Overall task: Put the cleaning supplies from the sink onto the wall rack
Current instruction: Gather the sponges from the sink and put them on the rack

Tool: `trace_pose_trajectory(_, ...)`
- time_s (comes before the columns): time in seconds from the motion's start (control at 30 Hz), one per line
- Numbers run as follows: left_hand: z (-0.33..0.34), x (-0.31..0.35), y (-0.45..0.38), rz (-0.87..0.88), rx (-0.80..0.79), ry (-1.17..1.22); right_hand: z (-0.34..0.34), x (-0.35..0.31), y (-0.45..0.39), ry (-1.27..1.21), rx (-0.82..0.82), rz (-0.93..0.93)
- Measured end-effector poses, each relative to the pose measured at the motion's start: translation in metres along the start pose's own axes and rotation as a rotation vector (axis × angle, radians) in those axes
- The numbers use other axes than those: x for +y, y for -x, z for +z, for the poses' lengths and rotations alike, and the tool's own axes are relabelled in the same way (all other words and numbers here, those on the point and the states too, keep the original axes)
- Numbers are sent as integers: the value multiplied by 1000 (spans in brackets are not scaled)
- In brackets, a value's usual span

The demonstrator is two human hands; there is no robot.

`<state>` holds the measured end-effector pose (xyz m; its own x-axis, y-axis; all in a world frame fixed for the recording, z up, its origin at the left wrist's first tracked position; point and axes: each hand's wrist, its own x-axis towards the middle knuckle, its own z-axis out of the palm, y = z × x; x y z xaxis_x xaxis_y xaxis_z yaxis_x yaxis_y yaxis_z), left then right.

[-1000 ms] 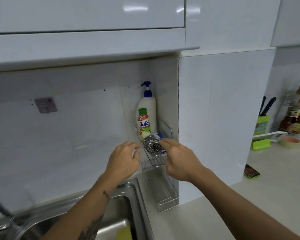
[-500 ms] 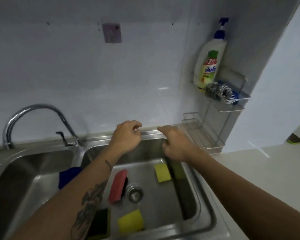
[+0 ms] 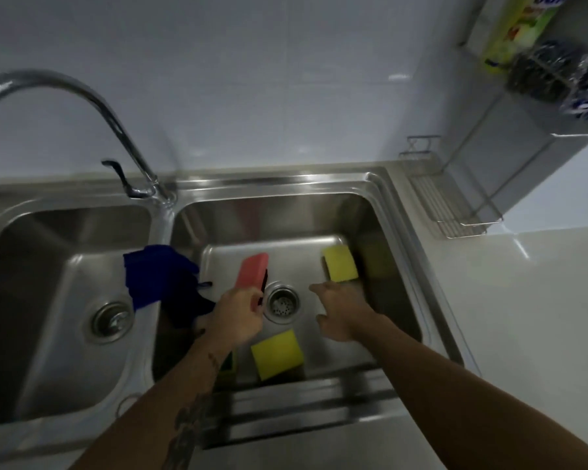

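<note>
In the right basin of the steel sink [image 3: 401, 252], a red sponge [image 3: 252, 273] lies left of the drain. My left hand [image 3: 235, 315] has its fingers closed on the sponge's near end. My right hand [image 3: 342, 312] is spread open just below a yellow sponge [image 3: 340, 264] at the basin's right wall, touching nothing. A second yellow sponge [image 3: 277, 354] lies near the front, and a dark green one [image 3: 227, 368] is partly hidden under my left forearm. The wall rack [image 3: 452, 215] is at upper right; its top tier holds steel wool [image 3: 537, 76] and a soap bottle [image 3: 516, 28].
A blue cloth [image 3: 157, 276] hangs over the divider between the two basins. The curved faucet [image 3: 82, 96] arches over the left basin. A white counter [image 3: 523, 317] runs to the right of the sink, below the rack's bottom tier.
My view dropped from the rack to the sink. Both hands left the rack's top tier, where the steel wool stays, and went down into the right basin; my left hand closed on the red sponge.
</note>
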<state>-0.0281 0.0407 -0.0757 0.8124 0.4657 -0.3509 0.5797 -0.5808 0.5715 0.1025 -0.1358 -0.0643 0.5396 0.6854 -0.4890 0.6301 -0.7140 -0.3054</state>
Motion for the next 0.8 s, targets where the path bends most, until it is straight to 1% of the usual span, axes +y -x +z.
trace_pose_trajectory(0.1, 17, -23, 3, -192, 81, -112, 31, -2, -17, 74, -119, -71)
trace_pose_trajectory(0.17, 26, -40, 2, -343, 69, -119, 51, -3, -31, 138, -176, -134)
trace_pose_trajectory(0.23, 34, -56, -1, -453, -25, -105, 67, -5, -44, 210, -224, -205)
trace_pose_trajectory(0.33, 46, -69, -7, -558, -169, -191, 86, -8, -61, 304, -293, -321)
trace_pose_trajectory(0.4, 52, -74, -10, -597, -226, -226, 99, -8, -66, 376, -297, -391)
trace_pose_trajectory(0.47, 58, -79, -12, -617, -274, -215, 112, -8, -67, 430, -274, -418)
trace_pose_trajectory(0.6, 63, -82, -15, -604, -301, -241, 116, -6, -61, 474, -241, -372)
trace_pose_trajectory(0.67, 59, -76, -15, -614, -371, -229, 110, -3, -59, 480, -196, -311)
trace_pose_trajectory(0.73, 56, -66, -15, -606, -461, -206, 99, 8, -56, 388, -140, -167)
trace_pose_trajectory(0.8, 53, -51, -18, -579, -548, -132, 82, 23, -53, 201, -53, 19)
